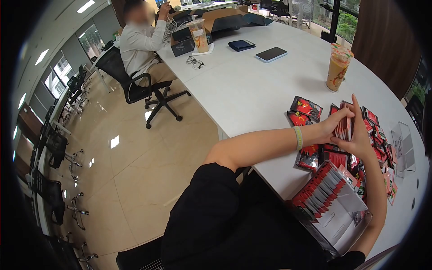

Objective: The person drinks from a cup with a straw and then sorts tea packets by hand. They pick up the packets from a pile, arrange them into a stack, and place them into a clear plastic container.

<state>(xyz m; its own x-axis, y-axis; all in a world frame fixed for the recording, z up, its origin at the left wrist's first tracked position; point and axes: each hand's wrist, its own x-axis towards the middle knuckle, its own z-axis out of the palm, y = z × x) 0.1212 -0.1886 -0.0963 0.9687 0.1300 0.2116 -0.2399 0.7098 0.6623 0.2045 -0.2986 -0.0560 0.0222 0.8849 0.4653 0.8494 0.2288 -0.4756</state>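
Note:
Between both palms, a small stack of red-and-white packets [344,129] stands on edge. My left hand [330,128], with a pale band at its wrist, closes on the stack from the left. My right hand [360,137] presses it from the other side, index finger pointing up and thumb underneath. Loose red and black packets [308,108] lie around both hands, some overlapping in a pile to the right. Close to my body, an open box [335,229] holds a row of upright packets [320,193] along one side, with its white floor showing beside them.
A drink cup [337,69] stands beyond the packets. A clear acrylic stand [403,146] is at the right. Farther off lie a phone [271,55], a dark wallet [241,45], glasses [195,62] and another cup [199,37]. A person [141,45] sits at the far left.

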